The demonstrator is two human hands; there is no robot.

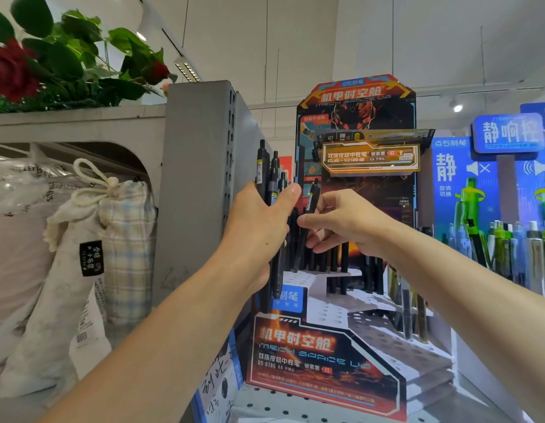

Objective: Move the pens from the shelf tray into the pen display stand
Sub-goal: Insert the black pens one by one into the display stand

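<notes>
Left hand (262,221) gripped pen bundle (272,190); right hand (341,221) pinched one pen (309,215). I'd have aimed tip straight down into free stand (326,312) hole.

I see my left hand (259,227) and right hand (347,224) bare, both forearms uncovered, no sleeves, rings or watch.
</notes>
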